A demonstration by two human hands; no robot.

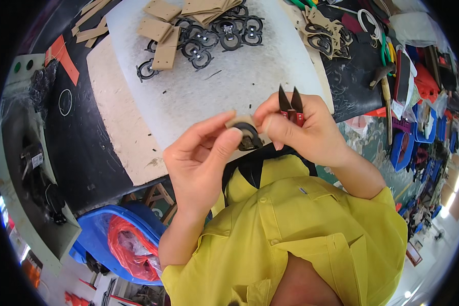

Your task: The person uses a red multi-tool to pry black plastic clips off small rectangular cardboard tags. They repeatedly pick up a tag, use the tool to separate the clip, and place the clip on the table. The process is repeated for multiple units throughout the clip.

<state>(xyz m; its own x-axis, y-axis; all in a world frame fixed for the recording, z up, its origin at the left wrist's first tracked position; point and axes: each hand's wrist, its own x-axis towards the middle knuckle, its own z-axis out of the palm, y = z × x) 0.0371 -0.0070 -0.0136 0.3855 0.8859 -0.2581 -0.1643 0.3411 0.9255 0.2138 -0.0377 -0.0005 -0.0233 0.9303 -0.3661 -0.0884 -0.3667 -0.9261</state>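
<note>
Close to my body, over the near edge of the work surface, my left hand [199, 155] pinches a small tan piece with a black curved part [247, 131] between thumb and fingers. My right hand [316, 127] is closed around red-handled thread snips [291, 105], whose two dark blades point away from me and stand apart. Its thumb and forefinger tips meet at the right side of the tan and black piece; whether they grip it is hard to make out. Farther off lie several black ring-shaped parts with metal fittings [229, 31] and tan rectangular pieces [166, 53].
A whitish sheet [199, 97] lies on a tan board [120, 132] over the black table [61, 143]. Another pile of tan and black pieces [326, 38] sits at the far right, near a hammer [383, 76]. A blue tub [99, 237] with red plastic bags stands lower left.
</note>
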